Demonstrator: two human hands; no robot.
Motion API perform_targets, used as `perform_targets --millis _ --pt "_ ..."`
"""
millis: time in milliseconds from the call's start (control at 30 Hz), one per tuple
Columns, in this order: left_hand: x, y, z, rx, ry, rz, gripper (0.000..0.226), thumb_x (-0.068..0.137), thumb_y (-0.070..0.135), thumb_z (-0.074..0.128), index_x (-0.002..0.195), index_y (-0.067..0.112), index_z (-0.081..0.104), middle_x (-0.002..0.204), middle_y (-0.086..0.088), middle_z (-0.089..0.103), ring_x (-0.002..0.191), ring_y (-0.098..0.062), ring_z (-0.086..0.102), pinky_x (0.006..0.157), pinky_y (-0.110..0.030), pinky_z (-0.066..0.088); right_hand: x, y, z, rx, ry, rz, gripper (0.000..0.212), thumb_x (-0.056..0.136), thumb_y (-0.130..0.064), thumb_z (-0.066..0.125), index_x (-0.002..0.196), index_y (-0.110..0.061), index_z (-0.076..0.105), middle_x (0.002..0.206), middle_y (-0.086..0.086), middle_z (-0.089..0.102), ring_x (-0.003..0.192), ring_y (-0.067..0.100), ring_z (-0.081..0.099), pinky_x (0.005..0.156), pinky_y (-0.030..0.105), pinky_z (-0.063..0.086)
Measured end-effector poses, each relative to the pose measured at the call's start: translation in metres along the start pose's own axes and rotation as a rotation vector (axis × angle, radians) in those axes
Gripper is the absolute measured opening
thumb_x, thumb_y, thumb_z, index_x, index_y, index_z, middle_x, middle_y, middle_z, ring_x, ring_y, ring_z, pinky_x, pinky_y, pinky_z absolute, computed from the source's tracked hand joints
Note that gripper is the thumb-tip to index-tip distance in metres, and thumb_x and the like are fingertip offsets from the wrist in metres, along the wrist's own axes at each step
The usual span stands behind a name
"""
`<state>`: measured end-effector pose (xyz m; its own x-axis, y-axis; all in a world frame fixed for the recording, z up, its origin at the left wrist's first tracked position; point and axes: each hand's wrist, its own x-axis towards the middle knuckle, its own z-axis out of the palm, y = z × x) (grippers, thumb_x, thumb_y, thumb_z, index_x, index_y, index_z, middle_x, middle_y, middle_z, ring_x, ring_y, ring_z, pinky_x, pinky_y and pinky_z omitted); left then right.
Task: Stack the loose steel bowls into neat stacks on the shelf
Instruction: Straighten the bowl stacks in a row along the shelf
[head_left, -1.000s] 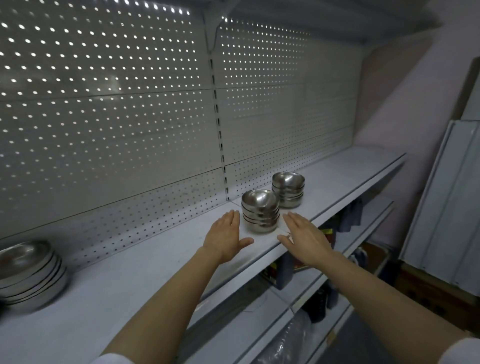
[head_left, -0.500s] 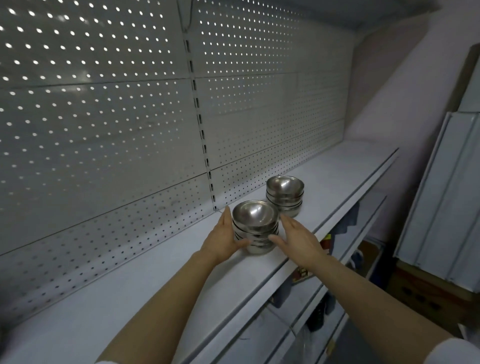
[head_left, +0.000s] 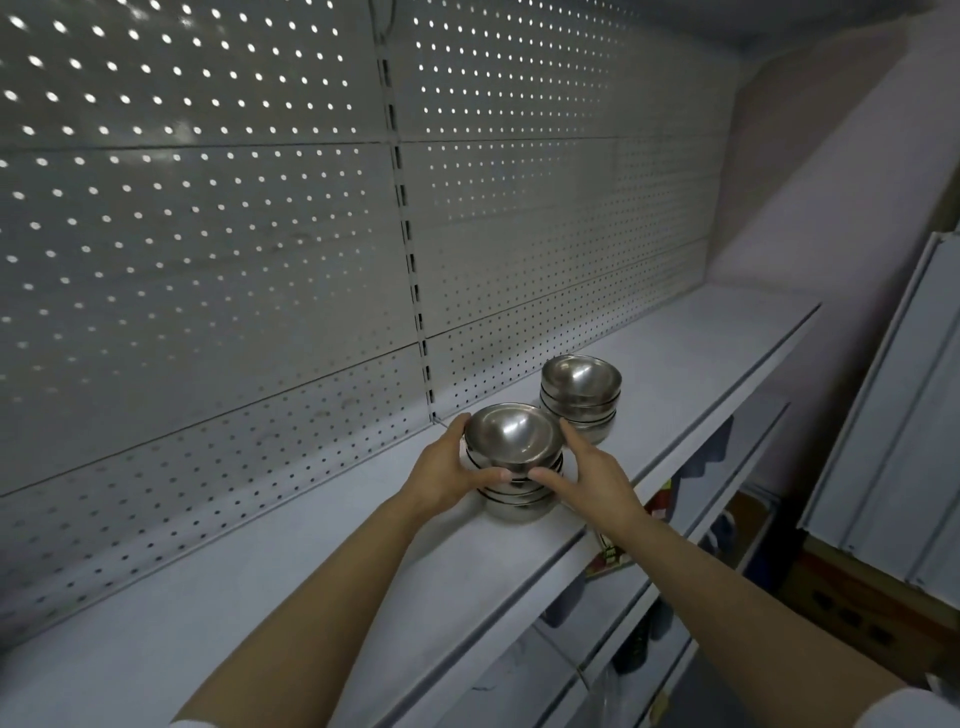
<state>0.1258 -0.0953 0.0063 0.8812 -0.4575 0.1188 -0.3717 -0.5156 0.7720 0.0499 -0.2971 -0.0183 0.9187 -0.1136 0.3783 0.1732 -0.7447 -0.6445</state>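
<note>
Two stacks of steel bowls stand on the white shelf (head_left: 260, 587). The near stack (head_left: 514, 436) sits between my hands. My left hand (head_left: 447, 467) grips its left side, thumb curled across the front. My right hand (head_left: 592, 473) grips its right side, thumb meeting the left thumb at the front. The upper bowls of this stack look tilted or raised off the lower ones. The far stack (head_left: 581, 389) stands just behind and to the right, untouched.
A perforated back panel (head_left: 208, 260) rises behind the shelf. Lower shelves (head_left: 675, 571) with dark items lie below the front edge. White panels (head_left: 893, 441) lean at the right, above a cardboard box (head_left: 857, 597).
Both hands have gone from hovering flat in front of the near stack to closing round its sides. The view has shifted right, so the wide bowls at the far left are out of frame.
</note>
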Motion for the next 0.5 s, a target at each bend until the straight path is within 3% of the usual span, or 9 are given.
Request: perform_targets --millis 100,267,367,500 --pt "-0.004 0.004 -0.005 -0.012 0.050 -0.001 0.088 0.072 0.043 0.085 0.145 0.026 0.038 0.139 0.008 0.052 0.124 -0.014 0.048 0.093 -0.025 0.035 0.004 -0.010 -0.007 0.025 -0.007 -0.057 0.073 0.085 -0.051 0.064 0.145 -0.042 0.024 0.132 -0.014 0.053 0.113 -0.004 0.046 0.083 0.008 0.038" --pt "-0.033 0.011 -0.025 0.009 0.200 -0.019 0.090 0.070 0.040 0.087 0.144 0.027 0.039 0.143 0.006 0.051 0.128 -0.014 0.046 0.095 -0.026 0.034 0.009 -0.034 -0.007 0.108 -0.049 -0.155 0.070 0.081 -0.058 0.064 0.140 -0.040 0.032 0.126 -0.014 0.057 0.113 0.004 0.054 0.088 0.025 0.050" --pt "-0.066 0.006 -0.048 0.024 0.295 -0.060 0.089 0.069 0.038 0.088 0.144 0.027 0.040 0.144 0.006 0.051 0.129 -0.013 0.046 0.095 -0.025 0.035 0.010 -0.059 0.012 0.156 -0.098 -0.229 0.072 0.080 -0.056 0.064 0.142 -0.034 0.034 0.123 -0.009 0.060 0.113 0.008 0.055 0.090 0.029 0.050" --pt "-0.121 -0.011 -0.086 0.058 0.413 -0.143 0.092 0.068 0.038 0.089 0.145 0.026 0.040 0.145 0.004 0.051 0.134 -0.019 0.046 0.098 -0.026 0.035 0.003 -0.102 0.055 0.236 -0.177 -0.310 0.077 0.080 -0.053 0.065 0.146 -0.030 0.031 0.135 -0.005 0.054 0.121 0.012 0.052 0.100 0.030 0.044"
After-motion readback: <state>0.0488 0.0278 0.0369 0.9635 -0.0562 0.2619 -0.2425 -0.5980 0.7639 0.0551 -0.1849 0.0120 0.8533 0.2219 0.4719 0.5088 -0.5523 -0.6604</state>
